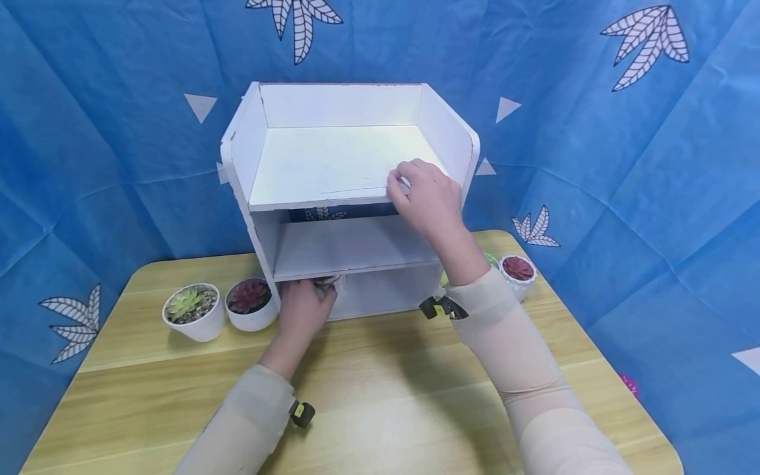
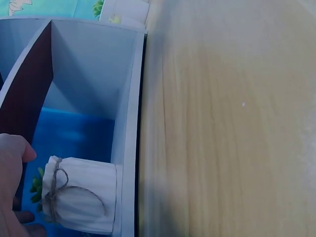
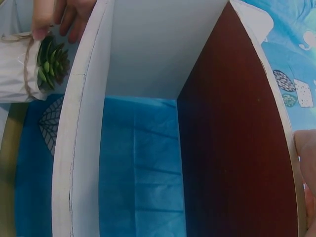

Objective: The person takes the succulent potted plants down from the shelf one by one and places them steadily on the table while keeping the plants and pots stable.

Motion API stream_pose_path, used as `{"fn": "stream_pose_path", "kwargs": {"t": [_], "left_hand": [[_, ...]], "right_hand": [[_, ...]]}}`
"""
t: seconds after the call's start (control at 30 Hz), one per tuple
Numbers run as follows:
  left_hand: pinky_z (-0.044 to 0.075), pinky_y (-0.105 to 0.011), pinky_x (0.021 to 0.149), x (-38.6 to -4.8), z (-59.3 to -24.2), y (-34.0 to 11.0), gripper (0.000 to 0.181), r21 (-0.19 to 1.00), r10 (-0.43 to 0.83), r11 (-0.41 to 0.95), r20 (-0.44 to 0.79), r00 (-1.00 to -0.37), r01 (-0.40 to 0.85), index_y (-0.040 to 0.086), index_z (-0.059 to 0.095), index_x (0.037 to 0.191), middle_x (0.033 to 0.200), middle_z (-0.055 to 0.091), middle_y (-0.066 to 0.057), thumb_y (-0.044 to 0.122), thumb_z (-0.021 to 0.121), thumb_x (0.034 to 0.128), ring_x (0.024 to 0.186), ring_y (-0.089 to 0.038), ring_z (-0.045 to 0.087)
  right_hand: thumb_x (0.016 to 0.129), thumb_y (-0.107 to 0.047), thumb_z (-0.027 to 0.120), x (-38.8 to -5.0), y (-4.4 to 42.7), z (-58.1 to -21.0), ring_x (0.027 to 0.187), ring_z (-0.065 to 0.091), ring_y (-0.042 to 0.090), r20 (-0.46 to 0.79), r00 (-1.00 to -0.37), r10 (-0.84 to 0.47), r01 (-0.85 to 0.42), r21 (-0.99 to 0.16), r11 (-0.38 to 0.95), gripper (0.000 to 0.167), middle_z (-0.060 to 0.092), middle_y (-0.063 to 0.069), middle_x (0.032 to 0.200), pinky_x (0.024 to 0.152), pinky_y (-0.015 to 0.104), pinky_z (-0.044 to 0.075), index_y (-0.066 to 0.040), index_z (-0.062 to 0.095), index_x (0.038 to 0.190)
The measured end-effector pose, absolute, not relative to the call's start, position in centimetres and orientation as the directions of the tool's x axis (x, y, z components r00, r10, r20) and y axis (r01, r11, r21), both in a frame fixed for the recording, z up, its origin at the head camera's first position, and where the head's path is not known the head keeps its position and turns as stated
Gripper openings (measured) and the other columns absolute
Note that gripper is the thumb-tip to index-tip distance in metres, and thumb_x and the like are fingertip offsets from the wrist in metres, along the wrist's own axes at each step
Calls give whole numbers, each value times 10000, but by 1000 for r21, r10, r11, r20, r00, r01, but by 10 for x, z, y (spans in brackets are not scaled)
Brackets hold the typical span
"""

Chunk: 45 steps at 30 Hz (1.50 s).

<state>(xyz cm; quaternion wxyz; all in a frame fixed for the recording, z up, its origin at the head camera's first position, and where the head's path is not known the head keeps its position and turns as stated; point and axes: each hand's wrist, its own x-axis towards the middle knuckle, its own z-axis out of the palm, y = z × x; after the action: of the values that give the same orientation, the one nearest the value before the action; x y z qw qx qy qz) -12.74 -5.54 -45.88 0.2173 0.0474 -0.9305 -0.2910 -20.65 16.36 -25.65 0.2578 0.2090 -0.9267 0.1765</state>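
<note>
In the head view, my left hand reaches into the bottom compartment of a white shelf unit. Beside its fingers is a white potted succulent tied with twine, standing on the bottom board in the left wrist view. The right wrist view has the left hand at the pot's rim, with fingers spread near the green leaves; no grip round the pot shows. My right hand rests at the top board's front edge, right of centre, fingers loosely bent. Part of that hand shows beside the board.
Left of the unit stand a white pot with a green succulent and one with a dark red succulent. To its right is another red succulent pot, with something green partly hidden by my arm. A blue patterned cloth hangs behind the wooden table.
</note>
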Motion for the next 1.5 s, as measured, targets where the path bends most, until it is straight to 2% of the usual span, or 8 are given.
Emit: {"fn": "stream_pose_path", "kwargs": {"t": [0.27,0.47,0.7,0.9,1.07,1.2,1.33,1.5], "left_hand": [[321,-558,1124,-140,-464,-56,823,603,-260,797,299,-918,-29,13,286,1504,1472,376,-265,410,681,899,1346,-435,386],[355,-539,1108,-150,-469,-58,817,644,-259,765,315,-913,5,23,338,1475,1436,429,-236,429,724,879,1328,-397,428],[312,-487,1155,-156,-473,-61,891,758,-287,653,235,-929,-10,43,282,1515,1469,420,-183,441,743,865,1388,-335,392],[321,-453,1154,-160,-479,-64,873,802,-278,598,208,-938,0,30,308,1496,1445,454,-177,430,753,861,1376,-320,416],[315,-425,1159,-164,-484,-65,859,876,-274,482,169,-947,17,44,316,1493,1450,463,-155,378,785,856,1380,-300,420],[381,-439,1110,-165,-484,-66,827,918,-269,398,114,-956,-2,52,338,1480,1408,499,-157,361,790,860,1279,-318,513],[400,-450,1088,-167,-484,-66,805,923,-250,384,118,-961,14,46,339,1481,1401,502,-165,323,786,872,1221,-328,543],[359,-429,1126,-169,-487,-66,815,921,-249,387,143,-958,37,60,326,1501,1458,468,-147,301,787,874,1310,-301,481]], "right_hand": [[1006,-422,409,-207,163,-257,976,630,195,547,-785,-291,-472,-223,853,409,707,0,1116,709,390,528,-197,737,1101],[1003,-420,410,-207,163,-257,950,625,191,553,-781,-291,-475,-222,852,406,708,-2,1100,687,381,522,-197,738,1090],[1001,-411,424,-207,163,-257,936,622,193,559,-776,-292,-478,-220,850,391,706,1,1081,681,380,522,-190,737,1078],[1003,-412,416,-206,164,-257,918,615,183,558,-777,-292,-475,-215,853,386,702,-12,1064,665,373,516,-201,733,1065],[1001,-418,414,-206,164,-257,938,621,182,558,-775,-297,-480,-214,850,391,704,-15,1076,679,378,518,-203,733,1069],[999,-420,417,-206,163,-256,956,626,185,561,-771,-301,-486,-215,847,394,706,-13,1092,681,380,520,-199,734,1076],[1001,-420,414,-206,163,-256,948,623,183,563,-769,-302,-489,-214,846,393,704,-16,1085,674,380,516,-201,733,1071],[1002,-412,419,-205,163,-256,923,616,182,562,-771,-300,-486,-215,847,382,702,-15,1072,666,376,509,-203,732,1068]]}}
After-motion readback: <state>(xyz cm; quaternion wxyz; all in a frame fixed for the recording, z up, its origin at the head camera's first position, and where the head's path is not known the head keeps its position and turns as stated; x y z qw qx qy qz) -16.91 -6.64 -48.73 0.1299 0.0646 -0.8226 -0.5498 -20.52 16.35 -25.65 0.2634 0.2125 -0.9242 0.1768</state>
